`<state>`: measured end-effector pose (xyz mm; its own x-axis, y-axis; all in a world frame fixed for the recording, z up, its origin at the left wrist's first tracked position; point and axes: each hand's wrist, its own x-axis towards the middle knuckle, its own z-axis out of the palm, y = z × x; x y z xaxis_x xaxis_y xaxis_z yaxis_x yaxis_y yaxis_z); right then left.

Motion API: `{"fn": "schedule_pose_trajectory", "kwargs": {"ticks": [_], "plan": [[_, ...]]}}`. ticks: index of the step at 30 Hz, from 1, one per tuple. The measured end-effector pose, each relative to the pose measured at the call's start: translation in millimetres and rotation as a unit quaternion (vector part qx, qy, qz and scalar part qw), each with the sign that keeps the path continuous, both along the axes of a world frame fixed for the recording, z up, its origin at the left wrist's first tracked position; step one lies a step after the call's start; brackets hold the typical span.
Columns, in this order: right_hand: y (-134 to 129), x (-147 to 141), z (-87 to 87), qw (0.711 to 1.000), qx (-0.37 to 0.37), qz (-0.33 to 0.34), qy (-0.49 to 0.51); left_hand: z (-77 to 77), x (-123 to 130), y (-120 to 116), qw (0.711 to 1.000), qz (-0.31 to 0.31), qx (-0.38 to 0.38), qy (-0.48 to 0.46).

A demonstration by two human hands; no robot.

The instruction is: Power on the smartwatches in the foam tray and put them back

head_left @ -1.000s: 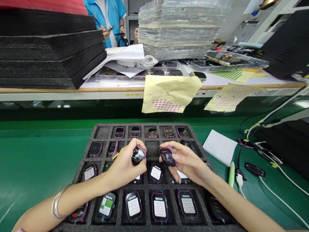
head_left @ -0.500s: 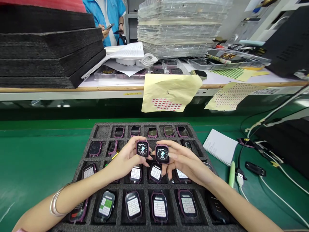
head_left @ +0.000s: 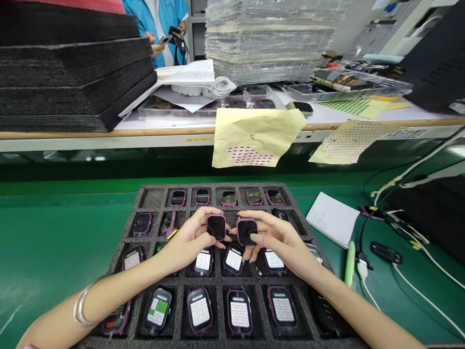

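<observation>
Above the middle of a dark foam tray [head_left: 177, 310], my left hand [head_left: 199, 232] grips a purple-framed watch [head_left: 216, 226] between thumb and fingers. Close beside it, my right hand [head_left: 267, 233] holds another purple-framed watch [head_left: 246, 231], its thumb at the screen's lower right edge. Both held screens are dark and face me. Several watches sit in the tray's compartments; the nearer rows, such as one watch [head_left: 240, 311], show white grids. One watch [head_left: 159, 308] shows a partly green grid. The back left compartment [head_left: 152, 198] holds nothing.
A notepad [head_left: 333, 219], a green pen [head_left: 349, 264] and white cables [head_left: 417, 295] lie on the right. Behind, a shelf [head_left: 160, 132] carries black foam [head_left: 47, 72], stacked clear trays [head_left: 269, 43] and papers. A person in blue [head_left: 178, 17] stands beyond it, holding a phone.
Both held watch screens have gone from lit clock faces to dark. My hands have barely shifted. Beyond the shelf, the person's hands have moved slightly.
</observation>
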<state>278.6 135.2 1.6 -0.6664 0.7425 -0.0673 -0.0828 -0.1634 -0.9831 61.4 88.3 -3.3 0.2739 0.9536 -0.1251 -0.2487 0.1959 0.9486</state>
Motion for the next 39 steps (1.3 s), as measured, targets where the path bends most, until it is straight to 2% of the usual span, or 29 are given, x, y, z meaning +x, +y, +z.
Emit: {"fn": "schedule_pose_trajectory", "kwargs": {"ticks": [9,14,19,22,33,39], "plan": [[-2,1,0.3,1.0,-0.01,0.003,0.017,-0.6,2,0,1.0,-0.005,0.005,0.029],[0,-1,4.8,0.995,-0.075,0.041,0.057,-0.4,2,-1,0.992,0.006,0.044,0.121],[1,-2,4.4,0.991,-0.092,0.067,0.076,2.6,1,-5,0.968,0.015,0.109,0.228],[2,-2,1.9,0.989,-0.093,0.071,0.092,5.2,0,-7,0.956,0.009,0.122,0.267],[2,1,2.0,0.984,-0.136,0.063,0.096,4.6,0,-5,0.953,0.053,0.163,0.249],[2,2,-0.4,0.984,-0.132,0.066,0.103,10.2,1,-8,0.953,0.044,0.14,0.266]]}}
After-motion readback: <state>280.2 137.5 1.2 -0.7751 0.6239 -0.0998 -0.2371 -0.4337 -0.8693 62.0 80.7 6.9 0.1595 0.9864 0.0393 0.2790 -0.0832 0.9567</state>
